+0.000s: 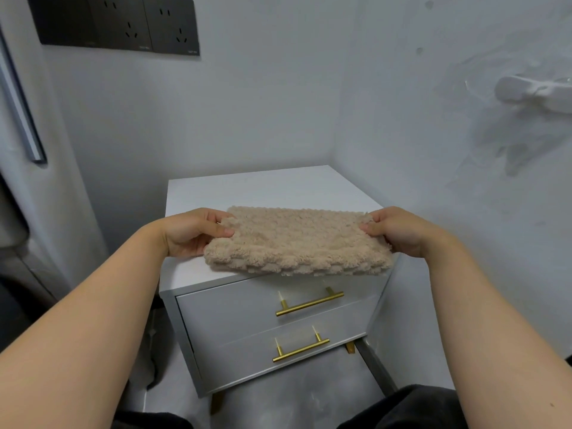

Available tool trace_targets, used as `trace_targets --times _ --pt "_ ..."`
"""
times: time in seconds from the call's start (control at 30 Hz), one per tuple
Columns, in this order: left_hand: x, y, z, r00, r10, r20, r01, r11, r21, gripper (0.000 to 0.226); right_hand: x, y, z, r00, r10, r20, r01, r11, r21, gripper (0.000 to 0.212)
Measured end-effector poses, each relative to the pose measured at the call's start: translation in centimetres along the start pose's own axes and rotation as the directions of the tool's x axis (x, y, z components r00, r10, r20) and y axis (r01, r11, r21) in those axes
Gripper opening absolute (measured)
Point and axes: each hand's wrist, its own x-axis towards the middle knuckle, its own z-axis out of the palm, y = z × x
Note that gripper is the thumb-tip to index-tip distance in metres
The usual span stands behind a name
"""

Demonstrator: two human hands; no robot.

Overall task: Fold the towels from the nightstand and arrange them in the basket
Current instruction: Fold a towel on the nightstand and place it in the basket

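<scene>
Head view looks down on a white nightstand tucked into a corner. Both hands hold one beige fluffy towel (already doubled over, by the look of it) stretched between them. Its near edge hangs over the front edge of the nightstand's top, above the upper drawer handle. Left hand pinches the left end, right hand pinches the right end. Dark wall sockets sit upper left.

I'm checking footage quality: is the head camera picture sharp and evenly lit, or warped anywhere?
Head view: light soft and even, no glare; towel, left hand and right hand sharp; wall hook at right blurred, with a smeared shadow below; the wide lens bows the forearms and tilts the nightstand.
</scene>
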Motion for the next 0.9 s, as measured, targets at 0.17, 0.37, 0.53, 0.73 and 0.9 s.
trace_targets --times 0.17,0.37,0.53,0.73,0.9 --pt "-0.2 0.3 -0.2 0.994 0.102 -0.047 -0.105 0.992 -0.072 0.061 1.0 0.5 -0.8 0.999 0.004 -0.034 -0.002 0.999 0.044 0.016" --pt "0.4 1.1 -0.3 0.959 0.185 -0.214 -0.220 0.963 -0.156 0.039 1.4 -0.3 -0.6 0.991 -0.084 -0.107 0.104 0.975 0.198 0.015" --pt "2.3 2.2 0.4 0.838 0.141 -0.528 -0.004 0.968 0.252 0.016 2.5 -0.5 -0.6 0.939 -0.181 -0.293 0.086 0.947 -0.309 0.021" --pt "3.3 3.0 0.3 0.829 0.103 -0.550 0.023 0.976 0.216 0.020 3.3 -0.5 -0.4 0.965 -0.170 -0.199 0.102 0.945 -0.311 0.025" --pt "4.2 3.1 -0.3 0.812 0.084 -0.578 -0.077 0.996 0.038 0.007 4.2 -1.2 -0.8 0.929 -0.202 -0.311 0.174 0.978 -0.116 0.011"
